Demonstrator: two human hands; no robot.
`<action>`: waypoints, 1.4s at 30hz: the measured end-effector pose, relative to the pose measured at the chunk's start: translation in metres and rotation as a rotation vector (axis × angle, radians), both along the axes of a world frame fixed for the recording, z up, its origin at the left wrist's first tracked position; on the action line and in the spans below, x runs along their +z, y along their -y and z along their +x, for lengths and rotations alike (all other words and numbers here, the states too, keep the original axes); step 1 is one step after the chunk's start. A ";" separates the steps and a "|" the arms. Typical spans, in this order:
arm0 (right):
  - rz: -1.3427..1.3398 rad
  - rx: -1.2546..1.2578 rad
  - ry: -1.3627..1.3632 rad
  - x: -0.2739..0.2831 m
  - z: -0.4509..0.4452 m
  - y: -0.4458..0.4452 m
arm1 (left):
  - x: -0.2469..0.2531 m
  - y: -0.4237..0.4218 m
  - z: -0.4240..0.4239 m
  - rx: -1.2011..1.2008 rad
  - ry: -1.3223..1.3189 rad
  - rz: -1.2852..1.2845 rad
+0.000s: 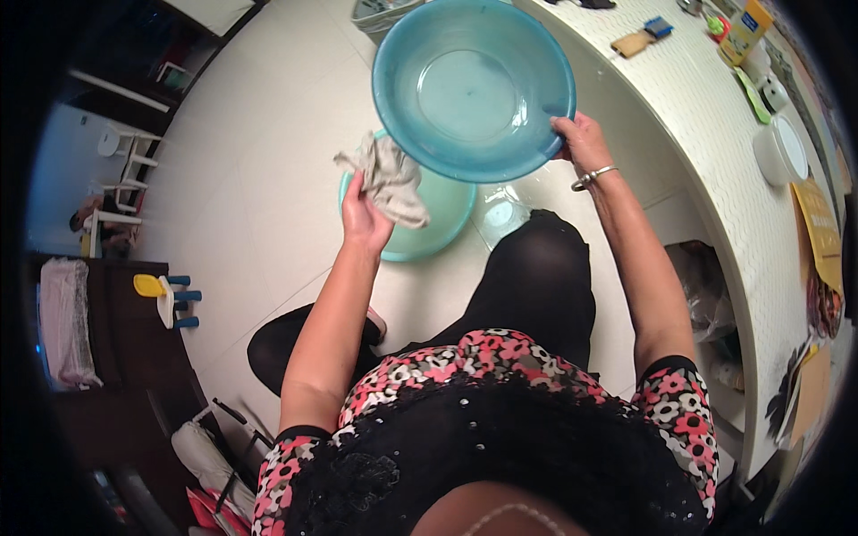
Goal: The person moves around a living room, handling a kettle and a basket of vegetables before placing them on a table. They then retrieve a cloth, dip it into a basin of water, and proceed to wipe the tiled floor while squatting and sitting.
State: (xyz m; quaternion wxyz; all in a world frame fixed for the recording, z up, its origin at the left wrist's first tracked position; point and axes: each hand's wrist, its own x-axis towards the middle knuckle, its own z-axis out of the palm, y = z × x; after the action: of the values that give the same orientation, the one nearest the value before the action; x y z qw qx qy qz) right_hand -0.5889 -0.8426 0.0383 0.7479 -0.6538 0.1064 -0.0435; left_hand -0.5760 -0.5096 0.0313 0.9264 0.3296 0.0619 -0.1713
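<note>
My right hand (582,142) grips the rim of a blue plastic basin (469,94), its thumb over the edge. The basin is held up off the floor with its inside facing me. A crumpled greyish-white cloth (392,181) is in my left hand (365,214), just left of the basin's lower rim. Below both hands a pale green plastic basin (429,234) rests on the floor, partly covered by the cloth and the blue basin. The inside of the blue basin looks wet and shiny.
A long white counter (677,100) curves along the right, bearing a wooden-handled brush (640,39), a yellow bottle (745,33) and a white lidded tub (781,151). At the top stands a bin (383,19). A small toddler's chair (167,298) is at left. Tiles (499,208) near my knee look wet.
</note>
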 end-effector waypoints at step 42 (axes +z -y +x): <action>-0.961 -0.174 0.993 0.094 0.035 -0.140 | -0.012 -0.018 0.061 0.021 -0.008 -0.104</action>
State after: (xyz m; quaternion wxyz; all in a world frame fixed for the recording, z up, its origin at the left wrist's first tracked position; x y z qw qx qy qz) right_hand -0.5538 -0.7026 0.1321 0.3294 -0.8042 -0.2273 -0.4394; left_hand -0.5154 -0.4918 0.0195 0.9438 0.2797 0.0599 -0.1657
